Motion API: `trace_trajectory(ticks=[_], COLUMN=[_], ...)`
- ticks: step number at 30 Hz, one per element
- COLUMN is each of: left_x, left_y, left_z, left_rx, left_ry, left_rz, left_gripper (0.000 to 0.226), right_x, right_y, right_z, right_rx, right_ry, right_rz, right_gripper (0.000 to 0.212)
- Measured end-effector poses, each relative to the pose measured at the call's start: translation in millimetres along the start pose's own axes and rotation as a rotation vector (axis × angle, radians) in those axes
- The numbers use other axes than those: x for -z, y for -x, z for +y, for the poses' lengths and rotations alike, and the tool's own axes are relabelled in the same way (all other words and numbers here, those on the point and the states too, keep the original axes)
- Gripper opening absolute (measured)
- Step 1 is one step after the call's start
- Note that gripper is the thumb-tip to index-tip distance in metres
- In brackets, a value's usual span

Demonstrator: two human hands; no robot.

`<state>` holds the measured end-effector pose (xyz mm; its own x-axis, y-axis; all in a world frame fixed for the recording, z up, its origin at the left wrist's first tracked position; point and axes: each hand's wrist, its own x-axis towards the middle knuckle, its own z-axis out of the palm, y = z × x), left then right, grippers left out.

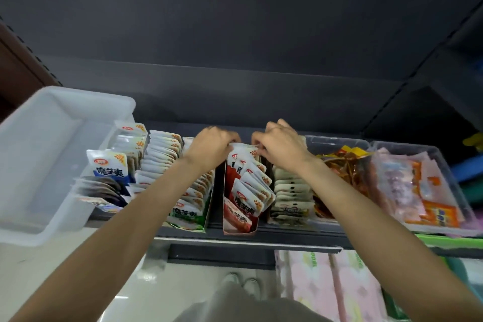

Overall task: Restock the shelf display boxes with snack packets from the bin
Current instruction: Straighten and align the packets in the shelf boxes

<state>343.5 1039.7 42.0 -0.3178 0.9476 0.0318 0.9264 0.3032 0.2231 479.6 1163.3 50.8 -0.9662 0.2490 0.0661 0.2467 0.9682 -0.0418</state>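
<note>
While both my arms reach up to the shelf, I am seating a batch of snack packets into the red display box, which stands near the shelf's front edge, between the green display box and a row of pale packets. My left hand curls over the back of the stack, its fingers pinching the rearmost packets at their top edges; my right hand does the same from the other side, fingertips closed on the tops of those same packets. Neither hand lies flat or slack. The packets fan forward unevenly, so I judge this box nearly filled but not squared. The next move calls for pressing the stack back and upright, then letting go and returning to the white bin at the shelf's left end, which overhangs its front edge and looks close to empty from here.
</note>
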Motion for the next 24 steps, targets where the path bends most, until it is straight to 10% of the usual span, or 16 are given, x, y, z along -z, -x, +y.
trace_trajectory(ticks=[7, 13, 18, 24], left_x=[-6, -8, -10, -9], left_y=[13, 33, 33, 37], left_z=[-13, -17, 0, -16], left_rx=[-0.041, -0.198, -0.214, -0.194], left_ry=[0.087, -0.037, 0.011, 0.091], left_rz=[0.103, 0.165, -0.071, 0.007], left_gripper=[0.034, 0.029, 0.052, 0.049], right_x=[-4, 0, -3, -4], right_y=[26, 46, 39, 29], right_z=[-5, -18, -30, -37], right_rx=[-0.128, -0.044, -0.022, 0.037], right_ry=[-0.121, 0.023, -0.019, 0.000], right_rz=[0.233, -0.127, -0.061, 0.106], right_gripper=[0.028, 0.058, 0.028, 0.020])
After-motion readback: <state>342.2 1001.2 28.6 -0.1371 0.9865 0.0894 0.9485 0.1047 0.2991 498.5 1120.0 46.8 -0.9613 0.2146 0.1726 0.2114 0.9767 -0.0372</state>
